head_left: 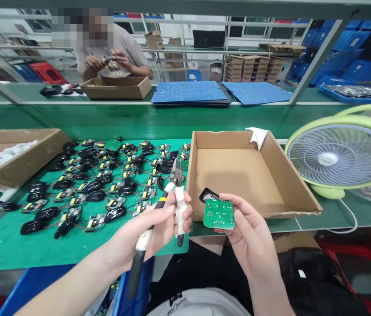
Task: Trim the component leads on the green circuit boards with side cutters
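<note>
At the desk's left edge sits a shallow brown cardboard tray [23, 153] holding white parts. Just right of it, a green mat [40, 250] lies along the near edge, covered in rows of small circuit assemblies with black housings and red wires [99, 184].

Over the mat's near right corner, the left hand [152, 228] is closed around the handles of a pair of metal side cutters with black, yellow and white grips [176, 177]. The cutters' head points up and away from the person.

Just to the right, in front of the desk's near edge, the right hand [254, 241] pinches a small green printed circuit board [218, 214] between thumb and fingers, its flat face turned to the camera. A small black part [207, 194] shows right behind the board's upper left corner.

Beyond the board stands an open, empty brown cardboard box [271, 166] with a white cloth [257, 135] draped on its far rim. A light green desk fan [340, 156] stands at the right edge.

On the far bench, another person's hands [106, 61] work above a cardboard box [116, 87].
</note>
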